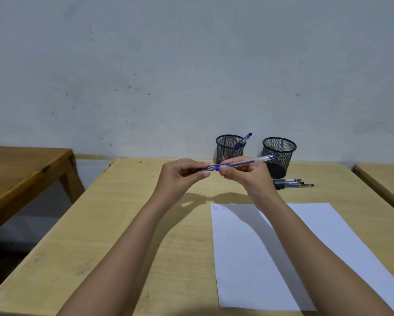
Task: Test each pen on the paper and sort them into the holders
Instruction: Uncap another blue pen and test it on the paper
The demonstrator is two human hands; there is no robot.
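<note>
Head view: we see the left hand [182, 176] pinching the blue left end of a pen [253, 161], clear-barrelled with a blue tip at its right end. It is held above the table's [123, 224] far middle, and the right hand [248, 176] pinches its barrel. At the far edge stand the left holder [229, 148], containing a blue pen [243, 140], and the right holder [279, 153]. Black pens [291, 183] lie just beside the right holder, and the paper [248, 258] is in the near right corner.

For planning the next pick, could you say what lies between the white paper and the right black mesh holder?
Head view: black pens lying on the wooden table.
</note>
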